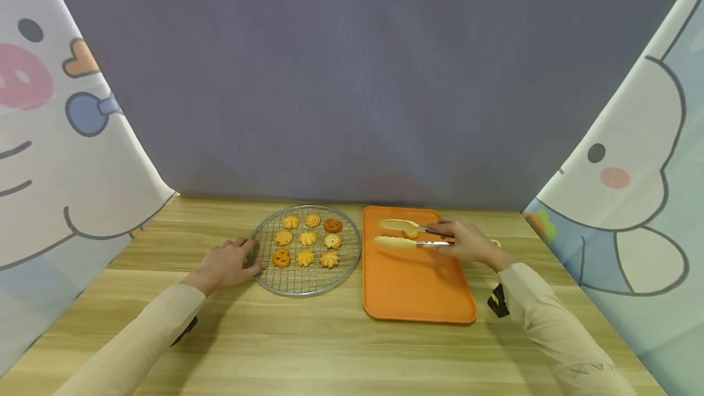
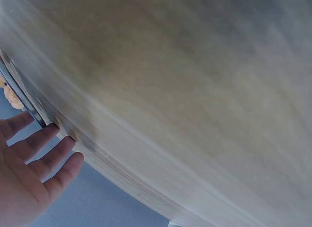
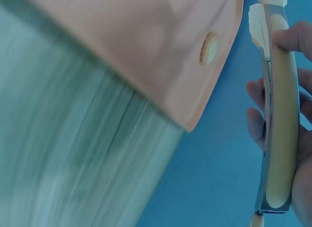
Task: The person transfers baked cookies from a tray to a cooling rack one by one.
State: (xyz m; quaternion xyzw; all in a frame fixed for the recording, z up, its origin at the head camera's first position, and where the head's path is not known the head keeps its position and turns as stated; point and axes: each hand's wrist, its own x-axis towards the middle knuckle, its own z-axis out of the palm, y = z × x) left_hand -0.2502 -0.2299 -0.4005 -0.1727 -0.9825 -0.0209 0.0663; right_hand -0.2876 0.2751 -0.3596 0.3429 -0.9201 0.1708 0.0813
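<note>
My right hand grips a pair of tongs with pale scalloped tips and metal arms. They are spread apart above the back of an orange tray. Between the two tips a small yellow cookie shows on the tray. In the right wrist view, thumb and fingers wrap the handle of the tongs, and a cookie lies near the tray's corner. With fingers extended, my left hand touches the left rim of a round wire rack. Several cookies sit on the rack in rows.
Rack and tray stand side by side on a wood-grain table. A grey panel rises behind them. Cartoon-printed cloths flank the table on both sides.
</note>
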